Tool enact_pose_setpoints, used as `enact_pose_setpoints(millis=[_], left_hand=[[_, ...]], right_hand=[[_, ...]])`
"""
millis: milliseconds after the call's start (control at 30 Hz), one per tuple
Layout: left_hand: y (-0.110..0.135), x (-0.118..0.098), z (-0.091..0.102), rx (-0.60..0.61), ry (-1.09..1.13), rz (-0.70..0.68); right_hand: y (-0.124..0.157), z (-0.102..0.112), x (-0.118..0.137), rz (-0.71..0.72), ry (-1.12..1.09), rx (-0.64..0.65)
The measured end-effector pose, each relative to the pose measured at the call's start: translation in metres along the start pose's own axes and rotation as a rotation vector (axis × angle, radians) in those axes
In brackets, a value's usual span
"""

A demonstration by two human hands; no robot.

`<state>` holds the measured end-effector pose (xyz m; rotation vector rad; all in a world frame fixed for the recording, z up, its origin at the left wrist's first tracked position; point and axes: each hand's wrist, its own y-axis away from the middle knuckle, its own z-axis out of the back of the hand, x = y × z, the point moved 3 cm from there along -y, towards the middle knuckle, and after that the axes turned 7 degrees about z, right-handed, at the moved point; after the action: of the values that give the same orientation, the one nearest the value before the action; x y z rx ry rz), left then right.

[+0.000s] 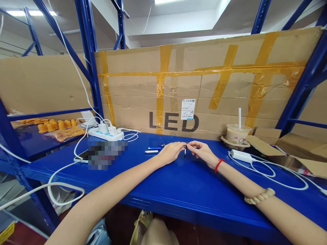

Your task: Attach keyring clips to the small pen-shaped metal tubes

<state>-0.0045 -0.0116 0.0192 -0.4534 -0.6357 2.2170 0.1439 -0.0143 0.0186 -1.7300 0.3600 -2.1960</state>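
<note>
My left hand (171, 152) and my right hand (203, 153) meet fingertip to fingertip over the middle of the blue table. Both are closed in a pinch around a small dark piece (185, 151) with a shiny part, pointing downward; its exact kind is too small to tell. Just left of my left hand lie a silver tube (151, 151) and a slim blue tube (154, 148). Some tiny dark parts (162, 145) sit behind that hand, partly covered by it.
At the left stands a white power strip (106, 133) with plugs and cables, near a partly blurred phone (89, 153). A lidded drink cup (238, 133) stands back right, beside a white adapter (242, 156) and an opened carton (304, 153). Cardboard (133, 98) walls the rear.
</note>
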Motion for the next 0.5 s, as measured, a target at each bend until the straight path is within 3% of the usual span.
enact_pose_setpoints(millis=[300, 500], left_hand=[[0.0001, 0.0053, -0.0010, -0.033, 0.043, 0.075], [0.0002, 0.0045, -0.0007, 0.024, 0.046, 0.085]], right_hand=[[-0.0017, 0.0007, 0.0026, 0.233, 0.080, 0.005], [-0.0038, 0.0030, 0.0053, 0.342, 0.121, 0.005]])
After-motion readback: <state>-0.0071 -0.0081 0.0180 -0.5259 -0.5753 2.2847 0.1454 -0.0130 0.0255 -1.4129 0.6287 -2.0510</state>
